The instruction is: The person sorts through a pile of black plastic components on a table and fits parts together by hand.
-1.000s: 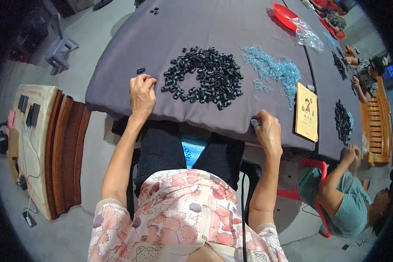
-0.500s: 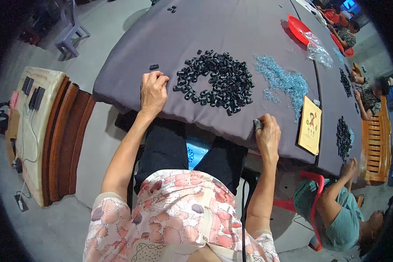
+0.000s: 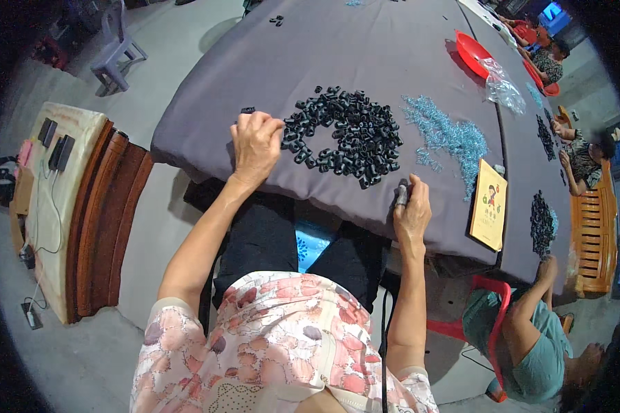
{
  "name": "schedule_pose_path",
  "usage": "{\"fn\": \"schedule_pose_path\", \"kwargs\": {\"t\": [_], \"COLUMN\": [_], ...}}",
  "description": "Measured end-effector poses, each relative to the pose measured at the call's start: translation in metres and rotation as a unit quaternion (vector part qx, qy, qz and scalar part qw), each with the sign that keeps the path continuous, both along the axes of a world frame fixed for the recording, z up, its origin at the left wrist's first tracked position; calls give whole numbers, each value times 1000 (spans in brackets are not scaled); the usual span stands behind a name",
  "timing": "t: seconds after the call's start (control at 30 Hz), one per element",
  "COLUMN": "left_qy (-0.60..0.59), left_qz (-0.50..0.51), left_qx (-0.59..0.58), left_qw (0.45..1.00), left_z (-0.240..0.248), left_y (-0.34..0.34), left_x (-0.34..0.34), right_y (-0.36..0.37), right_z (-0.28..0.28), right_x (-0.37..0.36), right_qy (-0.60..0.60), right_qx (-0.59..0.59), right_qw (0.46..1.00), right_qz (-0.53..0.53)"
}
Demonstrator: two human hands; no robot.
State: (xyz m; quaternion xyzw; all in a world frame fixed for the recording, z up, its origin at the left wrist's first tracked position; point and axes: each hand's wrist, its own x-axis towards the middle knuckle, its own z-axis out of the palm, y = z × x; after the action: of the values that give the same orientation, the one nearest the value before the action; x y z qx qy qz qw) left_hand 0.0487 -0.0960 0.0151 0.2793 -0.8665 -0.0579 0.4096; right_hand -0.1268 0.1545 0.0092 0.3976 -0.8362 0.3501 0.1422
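My left hand is at the left border of a pile of small black tube-shaped plastic pieces, its fingers bent inward and their tips mostly hidden. Just beyond its knuckles lies a separate black piece. Lower right of the pile, my right hand hovers by the table's front edge with curled fingers. A grey covering wraps one of its digits. Whatever either hand pinches is too small or hidden to make out. Right of the pile is a scatter of tiny clear bluish pieces.
A yellow booklet lies on the grey tablecloth near a table seam. Farther back are a red basin and a clear plastic bag. Other people sit along the right side, one on a red chair. A marble-topped wooden piece stands left.
My left hand has moved right, from beside the separate black piece to the pile's edge. My right hand has shifted slightly left and turned. The view has moved a little.
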Motion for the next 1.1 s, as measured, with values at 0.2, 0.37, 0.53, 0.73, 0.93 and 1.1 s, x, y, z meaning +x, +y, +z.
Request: {"fn": "schedule_pose_path", "kwargs": {"t": [0.2, 0.37, 0.53, 0.73, 0.93, 1.1], "left_qy": [-25, -80, -158, -125, -57, -45], "left_qz": [-65, -95, -188, -189, -178, -187], "left_qx": [41, 32, -64, -44, -12, 5], "left_qw": [997, 992, 967, 973, 982, 981], "left_z": [0, 2, 0, -4, -2, 0], "left_y": [17, 18, 19, 15, 16, 16], "left_x": [-39, -60, -69, -53, -44, -57], "right_y": [2, -1, -2, -13, -24, -21], "right_z": [-5, -3, 2, 10, 3, 1], "right_x": [-4, 0, 0, -9, -8, -6], "right_qy": [11, -14, -12, -51, -50, -37], "right_qx": [42, 52, 72, 108, 7, -21], "right_qw": [999, 998, 997, 992, 998, 999], "right_qz": [-19, -42, -40, -47, -45, -22]}}
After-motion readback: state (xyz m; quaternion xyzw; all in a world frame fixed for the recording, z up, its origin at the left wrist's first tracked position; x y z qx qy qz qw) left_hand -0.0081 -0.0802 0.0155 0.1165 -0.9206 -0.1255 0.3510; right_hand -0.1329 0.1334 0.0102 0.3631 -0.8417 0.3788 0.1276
